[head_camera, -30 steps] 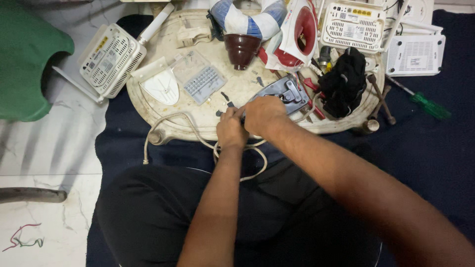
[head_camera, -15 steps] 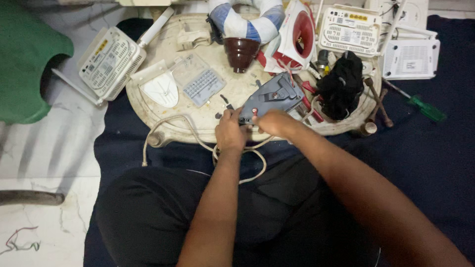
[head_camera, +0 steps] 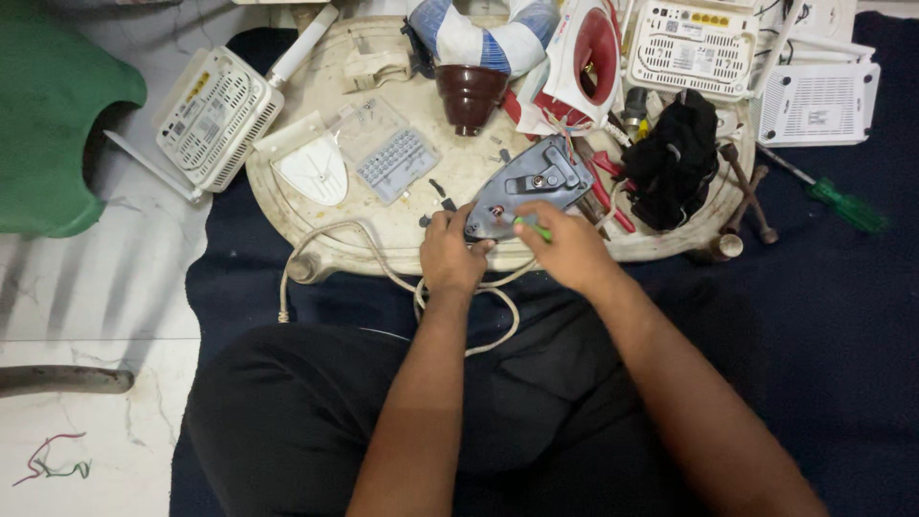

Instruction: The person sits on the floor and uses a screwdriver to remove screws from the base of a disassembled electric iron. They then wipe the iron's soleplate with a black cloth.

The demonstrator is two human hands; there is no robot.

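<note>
We see 2 bare forearms, no sleeves reaching the wrists, ending in the left hand and right hand. No rings or watch show. Black trousers cover our legs.

— How many routers do you count?
— Three white ones: one router at the left of the round worktop, a second router at the top, a third router at the right.
— Iron parts?
— One grey soleplate, one white iron-shaped piece, one red-and-white iron shell.
— Screwdrivers?
— One green-handled screwdriver on the dark cloth.
— Hands?
— Two: one left hand, one right hand.
— Anything else?
— One clear parts box, one black cloth bundle, one green plastic stool.
</note>
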